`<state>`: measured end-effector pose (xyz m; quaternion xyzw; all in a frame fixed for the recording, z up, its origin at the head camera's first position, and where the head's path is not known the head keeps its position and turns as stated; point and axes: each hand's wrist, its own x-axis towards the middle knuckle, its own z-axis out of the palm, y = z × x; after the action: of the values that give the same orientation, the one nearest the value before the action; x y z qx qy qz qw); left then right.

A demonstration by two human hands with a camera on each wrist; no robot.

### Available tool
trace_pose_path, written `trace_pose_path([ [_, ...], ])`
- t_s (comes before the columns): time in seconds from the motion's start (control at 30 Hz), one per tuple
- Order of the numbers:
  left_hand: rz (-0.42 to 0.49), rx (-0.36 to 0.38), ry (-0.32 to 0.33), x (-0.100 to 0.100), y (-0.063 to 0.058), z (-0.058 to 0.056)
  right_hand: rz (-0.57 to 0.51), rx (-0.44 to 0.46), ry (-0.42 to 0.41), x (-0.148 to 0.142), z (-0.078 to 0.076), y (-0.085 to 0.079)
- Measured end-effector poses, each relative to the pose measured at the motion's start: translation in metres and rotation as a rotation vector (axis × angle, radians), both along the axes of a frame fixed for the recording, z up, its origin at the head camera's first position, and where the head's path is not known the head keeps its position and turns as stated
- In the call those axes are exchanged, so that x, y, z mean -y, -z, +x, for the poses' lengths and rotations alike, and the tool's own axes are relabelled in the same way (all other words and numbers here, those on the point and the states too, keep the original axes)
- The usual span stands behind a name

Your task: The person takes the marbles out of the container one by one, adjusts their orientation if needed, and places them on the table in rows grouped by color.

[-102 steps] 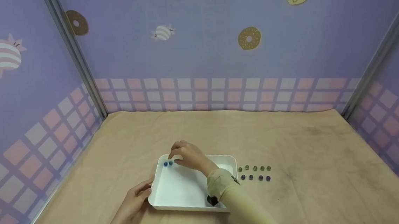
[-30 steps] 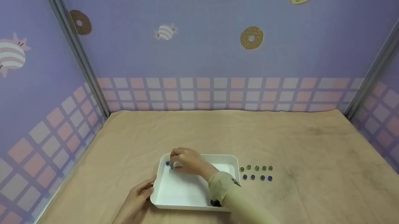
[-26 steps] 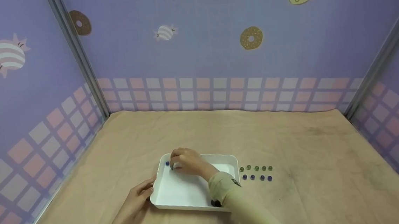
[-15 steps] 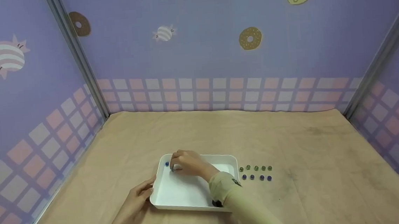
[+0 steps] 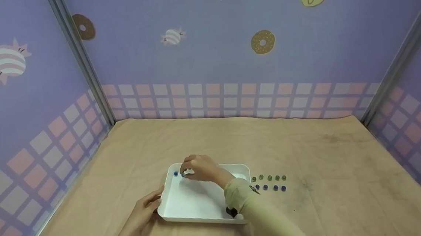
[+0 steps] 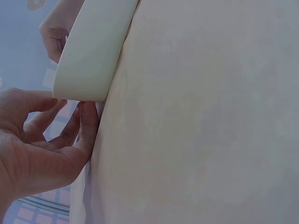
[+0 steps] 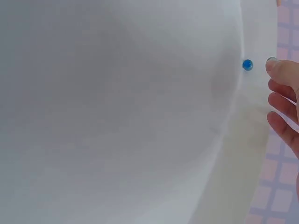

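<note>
A white rectangular tray (image 5: 198, 204) lies on the cloth. My left hand (image 5: 145, 206) grips its left side; in the left wrist view, its fingertips (image 6: 88, 109) meet the lower edge and rim of the tray's end wall. Inside the far left corner, a dark blue marble (image 5: 176, 173) sits beside a lighter blue marble (image 5: 183, 175). My right hand (image 5: 203, 168) is over the far side of the tray, its fingers bent loosely around the lighter marble. In the right wrist view, a blue marble (image 7: 247, 65) lies just apart from the fingertips (image 7: 274, 70).
Right of the tray, on the tan cloth (image 5: 330, 183), are a row of several green marbles (image 5: 270, 178) and a row of several purple-blue marbles (image 5: 276, 188). A dark object (image 5: 232, 212) shows under my right cuff. Patterned walls (image 5: 210, 58) enclose the table.
My right hand first closed over the lighter blue marble, hiding it, and has now lifted slightly right, showing it again beside the dark one. The left hand has kept its hold on the tray.
</note>
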<state>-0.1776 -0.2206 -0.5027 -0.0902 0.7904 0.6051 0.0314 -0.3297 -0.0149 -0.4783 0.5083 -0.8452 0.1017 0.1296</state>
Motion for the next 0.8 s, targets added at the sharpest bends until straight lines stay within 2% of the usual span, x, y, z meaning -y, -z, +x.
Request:
trace_pose_path([
  [0.17, -0.004, -0.001, -0.001, 0.0, 0.001, 0.001, -0.07, 0.009, -0.029, -0.012, 0.002, -0.009],
  [0.37, 0.012, -0.011, 0.04, 0.002, 0.001, 0.003, -0.181, 0.035, -0.034, -0.031, 0.005, -0.021],
  [0.57, -0.008, -0.021, 0.001, 0.001, 0.002, 0.001, -0.255, 0.042, -0.034, -0.052, 0.01, -0.035],
  [0.8, -0.024, -0.028, -0.003, 0.001, 0.001, 0.0, -0.387, 0.131, -0.05, -0.084, 0.019, -0.041],
])
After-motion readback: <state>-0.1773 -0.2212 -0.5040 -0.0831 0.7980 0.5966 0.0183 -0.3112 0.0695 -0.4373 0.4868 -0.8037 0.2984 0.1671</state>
